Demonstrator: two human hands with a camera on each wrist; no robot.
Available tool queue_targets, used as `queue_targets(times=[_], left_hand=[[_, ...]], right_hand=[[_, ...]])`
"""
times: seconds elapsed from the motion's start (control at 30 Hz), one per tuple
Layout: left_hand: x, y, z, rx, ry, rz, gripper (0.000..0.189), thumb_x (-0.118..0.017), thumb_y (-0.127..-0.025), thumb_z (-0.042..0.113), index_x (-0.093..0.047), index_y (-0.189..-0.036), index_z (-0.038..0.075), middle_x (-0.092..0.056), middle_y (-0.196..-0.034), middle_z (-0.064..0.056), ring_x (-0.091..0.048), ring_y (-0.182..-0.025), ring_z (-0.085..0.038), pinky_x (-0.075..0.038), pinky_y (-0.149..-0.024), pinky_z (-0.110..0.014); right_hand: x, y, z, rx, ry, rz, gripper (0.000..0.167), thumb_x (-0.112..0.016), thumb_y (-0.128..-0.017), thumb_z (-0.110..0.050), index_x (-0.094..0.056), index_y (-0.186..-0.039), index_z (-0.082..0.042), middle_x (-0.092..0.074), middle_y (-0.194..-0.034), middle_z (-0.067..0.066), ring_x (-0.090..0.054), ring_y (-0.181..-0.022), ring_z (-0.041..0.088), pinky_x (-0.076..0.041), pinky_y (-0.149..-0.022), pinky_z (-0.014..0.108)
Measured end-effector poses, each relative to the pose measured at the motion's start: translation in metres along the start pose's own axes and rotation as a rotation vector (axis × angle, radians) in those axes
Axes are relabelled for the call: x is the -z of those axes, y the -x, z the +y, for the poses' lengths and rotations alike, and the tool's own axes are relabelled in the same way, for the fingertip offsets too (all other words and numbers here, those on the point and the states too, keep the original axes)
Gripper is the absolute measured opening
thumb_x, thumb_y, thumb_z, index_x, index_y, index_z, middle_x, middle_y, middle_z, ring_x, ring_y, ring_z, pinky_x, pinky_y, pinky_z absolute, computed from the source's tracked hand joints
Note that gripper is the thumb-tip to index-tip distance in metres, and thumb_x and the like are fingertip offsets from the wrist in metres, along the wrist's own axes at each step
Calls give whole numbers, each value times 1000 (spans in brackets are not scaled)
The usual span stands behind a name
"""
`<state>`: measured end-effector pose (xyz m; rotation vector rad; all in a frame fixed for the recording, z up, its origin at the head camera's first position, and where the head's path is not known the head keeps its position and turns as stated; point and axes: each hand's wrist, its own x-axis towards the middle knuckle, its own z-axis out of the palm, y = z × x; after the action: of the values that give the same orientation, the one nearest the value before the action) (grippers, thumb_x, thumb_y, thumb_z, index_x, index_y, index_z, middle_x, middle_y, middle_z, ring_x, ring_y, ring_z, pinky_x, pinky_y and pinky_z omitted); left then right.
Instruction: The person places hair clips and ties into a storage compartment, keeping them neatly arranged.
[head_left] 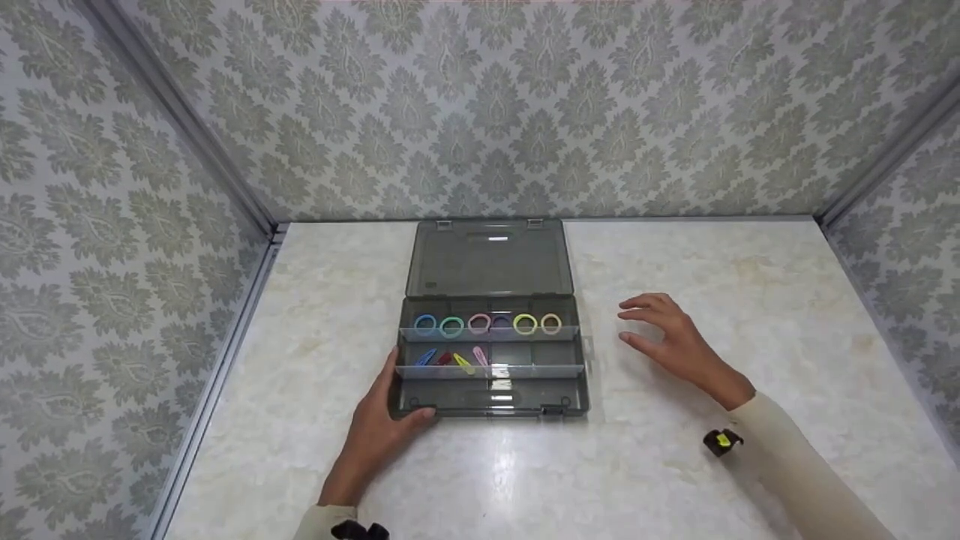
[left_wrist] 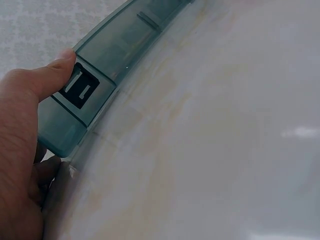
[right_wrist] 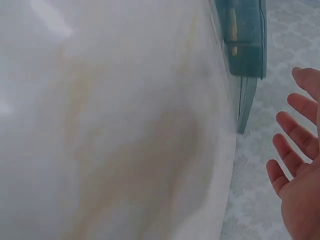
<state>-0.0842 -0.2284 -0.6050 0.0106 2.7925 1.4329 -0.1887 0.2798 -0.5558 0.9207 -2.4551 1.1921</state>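
Observation:
A smoky see-through plastic organizer box [head_left: 457,394] lies on the table with its lid [head_left: 487,262] folded back. My left hand [head_left: 380,420] grips its front left corner, thumb on the front edge by a latch [left_wrist: 80,86] and fingers along the side. Several ring-shaped hair ties, among them a blue hair tie [head_left: 425,315] and a yellow hair tie [head_left: 525,315], line the back row. In the middle row sit small snap hair clips, including a yellow hair clip [head_left: 463,363] and a pink hair clip [head_left: 480,355]. To the right of the box, my right hand [head_left: 679,341] hovers with fingers spread, holding nothing.
The box stands on a pale marbled table [head_left: 712,262] with its lid near the back edge. Patterned wall panels [head_left: 495,112] enclose the back and both sides. A black strap piece with a yellow mark [head_left: 722,441] shows beside my right wrist.

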Motion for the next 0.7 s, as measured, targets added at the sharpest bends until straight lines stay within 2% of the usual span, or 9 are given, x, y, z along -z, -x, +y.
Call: queue_targets(times=[0.13, 0.27, 0.47, 0.53, 0.7], left_hand=[[1, 0, 0, -11, -6, 3, 122, -91, -88, 58, -17, -179, 27, -29, -181, -13, -30, -165, -38, -28, -132, -62], [1, -1, -1, -5, 1, -8, 122, -91, -87, 59, -16, -179, 30, -28, -181, -10, -29, -166, -35, -28, -133, -60], [0, 0, -2, -4, 8, -9, 122, -92, -86, 58, -17, -179, 30, -29, -181, -10, -29, -166, -35, -29, -132, -61], [0, 0, -2, -3, 8, -11, 122, -91, -87, 58, -16, -179, 30, -28, -181, -10, -29, -166, -36, -28, -132, -61], [1, -1, -1, -2, 12, -12, 122, -92, -87, 57, -16, -179, 29, -28, -181, -11, -28, -166, -36, -27, -132, -61]], right_hand=[[10, 13, 6, -65, -21, 36, 35, -86, -94, 2, -81, -127, -4, -70, -140, 18, -55, -135, 39, -36, -114, 15], [18, 26, 14, -128, -31, 86, 34, -85, -92, 8, -80, -125, 3, -71, -138, 20, -55, -134, 38, -35, -112, 12], [29, 48, 22, -230, -33, 158, 35, -84, -90, 12, -80, -123, 3, -72, -137, 22, -56, -133, 37, -36, -109, 10], [33, 55, 23, -273, -40, 174, 34, -83, -92, 10, -80, -125, 2, -71, -138, 21, -56, -133, 31, -36, -109, 10], [43, 71, 22, -394, -40, 171, 32, -82, -100, -3, -78, -132, -2, -69, -144, 17, -52, -136, 4, -35, -107, 7]])
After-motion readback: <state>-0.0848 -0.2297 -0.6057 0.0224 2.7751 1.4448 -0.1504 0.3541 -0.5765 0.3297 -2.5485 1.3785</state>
